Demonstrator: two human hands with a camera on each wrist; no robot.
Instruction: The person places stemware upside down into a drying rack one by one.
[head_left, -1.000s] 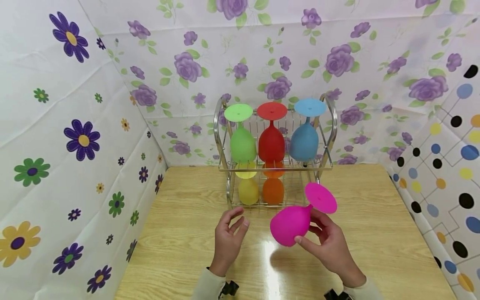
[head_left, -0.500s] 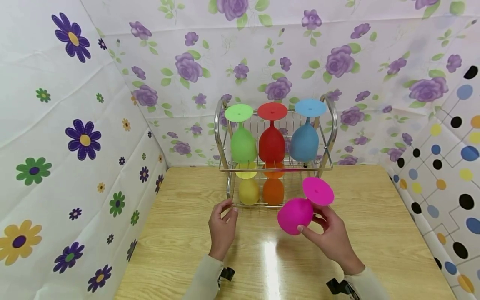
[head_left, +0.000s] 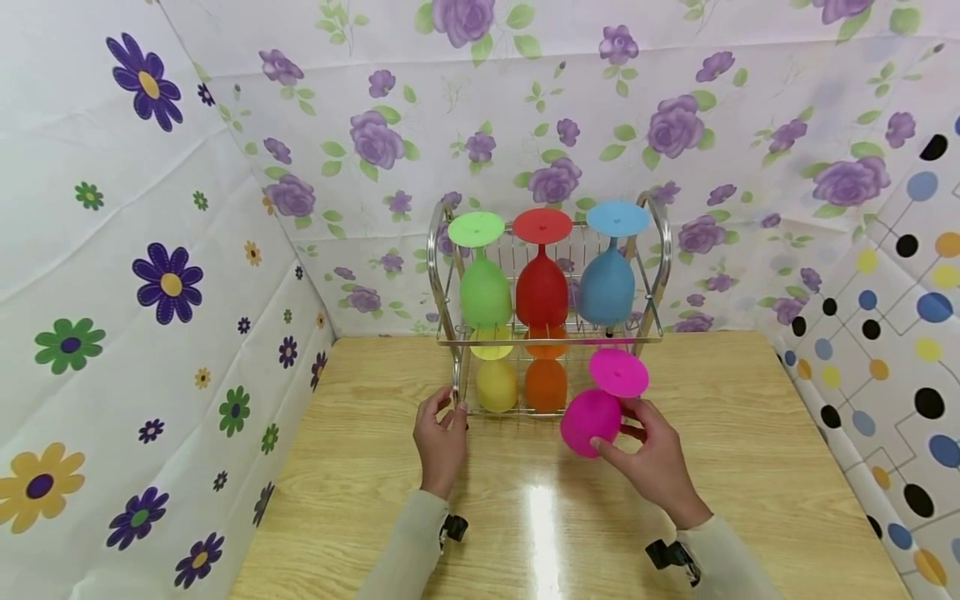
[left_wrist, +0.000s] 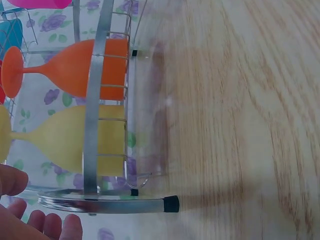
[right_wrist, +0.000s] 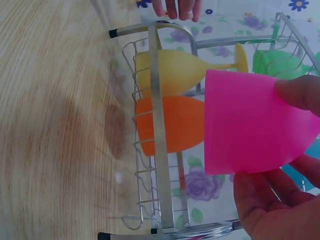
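Observation:
My right hand (head_left: pixel 651 458) grips a pink wine goblet (head_left: pixel 592 421) by its bowl, thumb on the near side and fingers behind. Its base is up and tilted; the bowl's rim (right_wrist: pixel 207 122) faces down in front of the rack's lower tier. My left hand (head_left: pixel 438 446) holds the front left upright of the two-tier metal rack (head_left: pixel 551 340) between thumb and fingers. On the lower tier, a yellow goblet (head_left: pixel 497 385) and an orange goblet (head_left: pixel 546 385) stand upside down. Green (head_left: pixel 486 292), red (head_left: pixel 542 292) and blue (head_left: pixel 606 287) goblets stand inverted on the upper tier.
The rack stands on a wood-grain table (head_left: pixel 360 483) against a flowered back cloth (head_left: pixel 435 75). Patterned cloths also hang at the left (head_left: pixel 67 275) and right (head_left: pixel 892 367). To the right of the orange goblet lies the lower tier's right section (right_wrist: pixel 147 192).
My right hand has carried the pink goblet forward toward the rack's lower right, its bowl turning more downward. My left hand has moved forward and left to the rack's left upright.

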